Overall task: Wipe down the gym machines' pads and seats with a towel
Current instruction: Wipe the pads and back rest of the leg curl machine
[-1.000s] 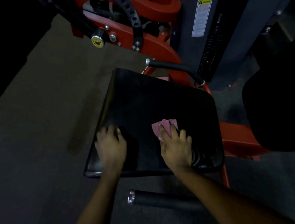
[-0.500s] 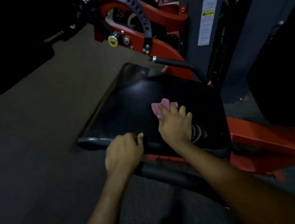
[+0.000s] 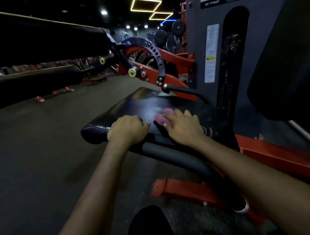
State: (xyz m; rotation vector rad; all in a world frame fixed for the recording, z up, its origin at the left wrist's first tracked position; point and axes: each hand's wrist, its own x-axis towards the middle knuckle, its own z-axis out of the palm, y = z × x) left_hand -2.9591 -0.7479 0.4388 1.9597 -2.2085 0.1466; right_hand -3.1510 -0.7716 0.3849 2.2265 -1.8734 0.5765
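right grip (image 3: pixel 182 128) presses towel (image 3: pixel 160 117), left grip (image 3: pixel 128 129) clasps seat (image 3: pixel 139 103)

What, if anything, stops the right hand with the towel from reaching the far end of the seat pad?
Probably nothing, so yes. The right hand presses the pink towel on the seat pad, whose far part lies bare; the black handle runs beside its far corner.

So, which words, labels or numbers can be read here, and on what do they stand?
No text here reads clearly.
On the grey tower, upper white label: too blurred.
Below it, yellow-headed sticker: too small.
At the tower's top, white lettering: blurred.
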